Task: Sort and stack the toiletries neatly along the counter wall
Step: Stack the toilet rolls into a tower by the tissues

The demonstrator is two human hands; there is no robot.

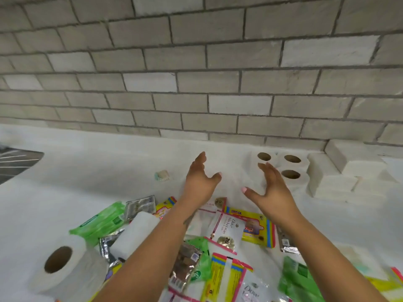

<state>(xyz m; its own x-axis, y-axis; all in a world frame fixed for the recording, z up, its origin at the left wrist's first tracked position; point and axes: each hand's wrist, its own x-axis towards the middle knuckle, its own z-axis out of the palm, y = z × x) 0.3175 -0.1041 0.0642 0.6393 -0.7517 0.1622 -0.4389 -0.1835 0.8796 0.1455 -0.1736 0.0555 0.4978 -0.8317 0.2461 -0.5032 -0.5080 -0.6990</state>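
While glossy sachets (224, 229) and soft green wipe packs (98, 223) are lying jumbled on the smooth white counter (87, 166), the left hand (200, 179) and right hand (270, 188) are hovering wide and empty; three white paper rolls (281, 168) and folded tissue stacks (344, 173) are standing against the grey brick-tiled wall (196, 73).

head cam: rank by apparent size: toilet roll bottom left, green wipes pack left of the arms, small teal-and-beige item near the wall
1. White toilet paper roll with brown core: looks largest, but it sits nearest the camera, so that is partly perspective.
2. Green plastic wipes pack: somewhat smaller; true order against the roll is unsure.
3. Small teal-and-beige item: clearly smallest, though farthest.
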